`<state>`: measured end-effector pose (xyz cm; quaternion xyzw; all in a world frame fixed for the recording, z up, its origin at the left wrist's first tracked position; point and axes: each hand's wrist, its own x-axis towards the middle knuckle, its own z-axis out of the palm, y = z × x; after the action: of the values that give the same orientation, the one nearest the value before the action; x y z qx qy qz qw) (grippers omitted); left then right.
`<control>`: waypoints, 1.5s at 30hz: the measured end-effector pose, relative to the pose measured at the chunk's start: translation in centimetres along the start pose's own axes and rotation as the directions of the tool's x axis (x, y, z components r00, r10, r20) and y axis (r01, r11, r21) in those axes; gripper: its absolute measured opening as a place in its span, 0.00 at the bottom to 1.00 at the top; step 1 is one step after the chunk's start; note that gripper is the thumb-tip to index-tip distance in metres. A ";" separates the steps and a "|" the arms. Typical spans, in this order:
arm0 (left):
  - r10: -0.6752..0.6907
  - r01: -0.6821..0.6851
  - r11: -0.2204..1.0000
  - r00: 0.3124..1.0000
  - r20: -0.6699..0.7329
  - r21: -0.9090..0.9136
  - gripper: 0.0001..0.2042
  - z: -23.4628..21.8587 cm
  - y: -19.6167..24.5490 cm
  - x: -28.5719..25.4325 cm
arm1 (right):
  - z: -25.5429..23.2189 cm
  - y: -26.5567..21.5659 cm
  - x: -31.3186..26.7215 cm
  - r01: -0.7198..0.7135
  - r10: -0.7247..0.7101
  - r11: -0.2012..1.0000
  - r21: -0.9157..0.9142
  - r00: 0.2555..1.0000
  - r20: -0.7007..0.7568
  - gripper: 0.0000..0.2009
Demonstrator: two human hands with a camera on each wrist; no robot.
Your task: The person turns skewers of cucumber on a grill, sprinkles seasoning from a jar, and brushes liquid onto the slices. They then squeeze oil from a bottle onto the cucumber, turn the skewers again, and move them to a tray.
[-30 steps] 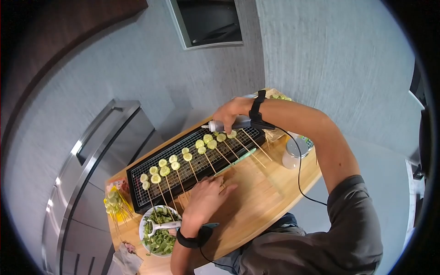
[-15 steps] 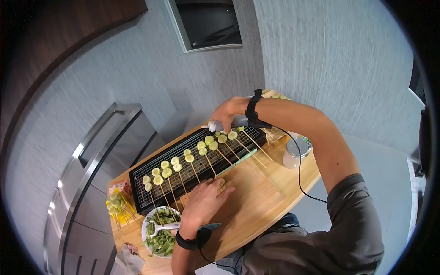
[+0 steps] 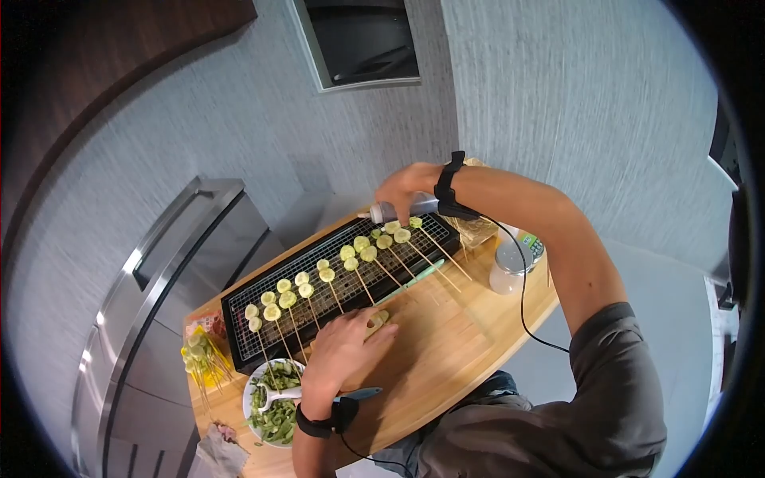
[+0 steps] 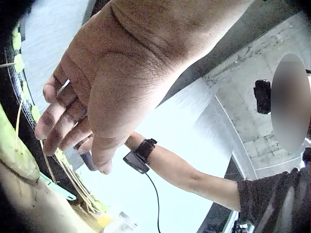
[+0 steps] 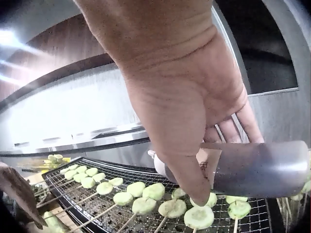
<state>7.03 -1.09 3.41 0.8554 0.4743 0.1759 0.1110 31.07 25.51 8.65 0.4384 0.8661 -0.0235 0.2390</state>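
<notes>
My right hand (image 3: 405, 190) grips a squeeze bottle (image 3: 424, 206) lying sideways above the grill's far right part. Its thumb presses the dark-filled bottle (image 5: 262, 167) in the right wrist view. Skewered cucumber slices (image 3: 368, 253) lie in a row on the wire rack, their sticks over the near edge. My left hand (image 3: 343, 350) is over the board beside a cucumber piece (image 3: 378, 320). In the left wrist view that hand (image 4: 116, 82) has loosely bent, spread fingers and holds nothing; whether it touches the cucumber (image 4: 17, 155) I cannot tell.
A bowl of green peelings (image 3: 275, 430) with a white peeler (image 3: 279, 393) stands at the left front. More skewers (image 3: 199, 354) lie left of the black grill (image 3: 231, 334). A lidded jar (image 3: 508, 271) is at the right; a green-handled tool (image 3: 422, 273) lies by the grill.
My right hand and the bottle have shifted slightly right. My left hand has moved slightly left, and more of the cucumber piece shows beside it.
</notes>
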 end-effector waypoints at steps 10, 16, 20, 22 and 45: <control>-0.058 0.058 0.998 0.998 0.022 -0.026 0.23 -1.2 0.0 -0.2 | 0.6 0.4 -0.9 -0.095 0.099 0.992 -0.084 0.994 0.044 0.33; -0.047 0.050 0.997 0.998 0.042 -0.059 0.20 -0.5 -0.7 0.0 | 1.0 1.7 -0.3 -0.072 0.072 0.997 -0.032 0.997 -0.003 0.31; -0.032 0.034 0.998 0.999 0.037 -0.053 0.17 -0.1 -1.1 0.1 | 0.8 1.7 -0.6 -0.116 0.117 0.993 -0.008 0.993 0.016 0.30; -0.026 0.027 0.998 0.999 0.032 -0.051 0.17 0.1 -1.4 0.1 | 0.6 1.6 -1.0 -0.129 0.129 0.992 0.002 0.992 0.006 0.30; -0.035 0.038 0.999 0.995 0.090 -0.031 0.17 0.3 -1.8 0.3 | 0.9 2.5 -1.1 -0.111 0.111 0.994 -0.019 0.994 -0.020 0.30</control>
<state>5.88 0.08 2.59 0.8517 0.4815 0.1431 0.1490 33.91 26.03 8.74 0.4836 0.8428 0.0027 0.2360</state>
